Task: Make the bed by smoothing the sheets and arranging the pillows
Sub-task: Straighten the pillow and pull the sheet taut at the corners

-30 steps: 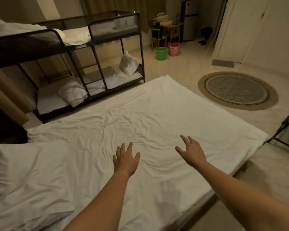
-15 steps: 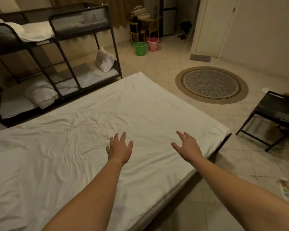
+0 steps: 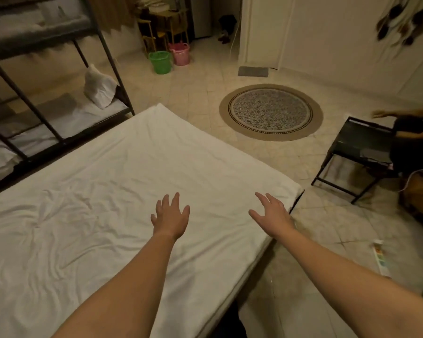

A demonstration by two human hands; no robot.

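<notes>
A low bed covered by a white sheet (image 3: pixel 122 172) fills the left and centre of the head view. The sheet is creased on its left half and smoother toward the far corner. My left hand (image 3: pixel 170 217) hovers palm down over the sheet near the bed's right side, fingers spread, holding nothing. My right hand (image 3: pixel 271 214) is also spread and empty, over the sheet's near right corner by the bed edge. No pillow of this bed is in view.
A black metal bunk bed (image 3: pixel 59 132) stands at the left with a white pillow (image 3: pixel 99 90) on its lower bunk. A round rug (image 3: pixel 270 112) lies on the tiled floor. A black side table (image 3: pixel 359 147) and another person (image 3: pixel 413 142) are at the right. Green (image 3: pixel 160 62) and pink (image 3: pixel 180 53) buckets stand far back.
My view has swung right along the bed: the pillow at the left has left the frame and the bed's right corner, side table and another person have come in. Both hands stay spread and empty.
</notes>
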